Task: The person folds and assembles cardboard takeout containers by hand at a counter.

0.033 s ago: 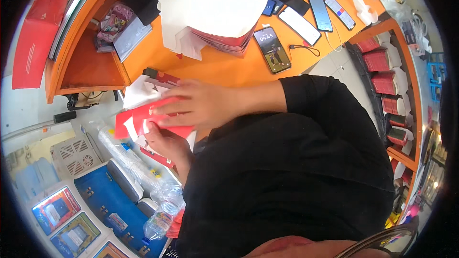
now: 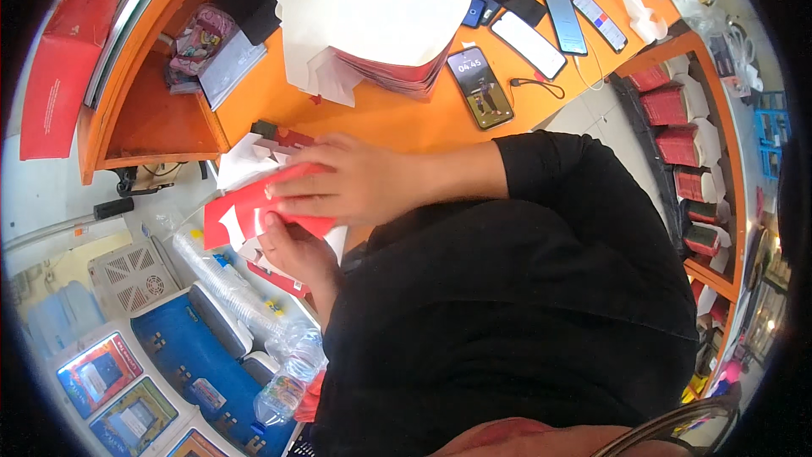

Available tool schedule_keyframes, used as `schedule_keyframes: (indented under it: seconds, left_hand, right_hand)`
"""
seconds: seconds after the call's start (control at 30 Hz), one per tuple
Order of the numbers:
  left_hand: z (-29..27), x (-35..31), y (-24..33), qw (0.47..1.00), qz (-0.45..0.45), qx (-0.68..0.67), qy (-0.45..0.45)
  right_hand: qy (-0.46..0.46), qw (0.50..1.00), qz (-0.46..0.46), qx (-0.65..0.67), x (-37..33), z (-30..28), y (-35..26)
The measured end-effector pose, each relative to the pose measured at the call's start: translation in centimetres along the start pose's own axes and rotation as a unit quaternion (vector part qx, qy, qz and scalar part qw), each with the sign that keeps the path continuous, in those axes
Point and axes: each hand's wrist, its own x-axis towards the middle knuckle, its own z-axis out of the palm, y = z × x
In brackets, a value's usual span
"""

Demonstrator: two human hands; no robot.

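Observation:
A red card carton (image 2: 245, 207), with a white cut-out shape at its left end, is bent upward between my hands. My left hand (image 2: 298, 252) grips it from below, the thumb lying on its red face. The fingers of my right hand (image 2: 342, 182) stretch flat across its upper part; the right thumb is hidden. Under and behind it lie white and red card pieces (image 2: 245, 161), partly covered by my hands. A tall stack of card blanks (image 2: 381, 8), white on top with red edges, stands on the orange table (image 2: 372, 123).
Several phones lie at the far right, a black one (image 2: 480, 89) nearest, beside a short black cable (image 2: 541, 86). At left are an orange shelf (image 2: 152, 118) and a hanging red carton (image 2: 59, 85). Nested plastic cups (image 2: 224, 275) and a bottle (image 2: 279, 398) sit below my hands.
My right hand, blurred before, has moved slightly and now rests sharp on the red carton. The carton's upper part bulges up a little more under its fingers.

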Motion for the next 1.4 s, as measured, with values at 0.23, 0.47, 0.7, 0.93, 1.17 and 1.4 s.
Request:
schedule_keyframes:
  seconds: [0.23, 0.47, 0.7, 0.93, 1.17, 1.4]
  left_hand:
    - [0.3, -0.9, -1.8, 0.991, -0.057, 0.034, -0.113]
    - [-1.8, -1.0, -0.8, 0.985, 0.046, 0.102, -0.133]
    - [-6.7, -0.3, -0.4, 0.898, 0.134, 0.384, -0.168]
    - [-8.1, 0.4, -1.8, 0.920, 0.040, 0.366, -0.135]
    - [-7.6, 0.9, -1.2, 0.890, 0.082, 0.400, -0.204]
    - [-5.5, 2.0, 0.4, 0.907, 0.094, 0.349, -0.217]
  right_hand:
    - [-0.018, 0.991, 0.128, -0.030, 0.9, 1.2, 0.6]
    - [-0.025, 0.942, 0.229, 0.245, 1.9, -0.4, -1.1]
    - [-0.004, 0.952, 0.261, 0.162, 5.1, 1.0, 3.4]
    - [-0.086, 0.750, 0.383, 0.532, 4.1, 2.0, 4.9]
    - [-0.126, 0.972, 0.109, 0.163, 6.3, 1.0, 2.5]
    - [0.005, 0.984, 0.131, 0.123, 5.4, 1.5, 1.9]
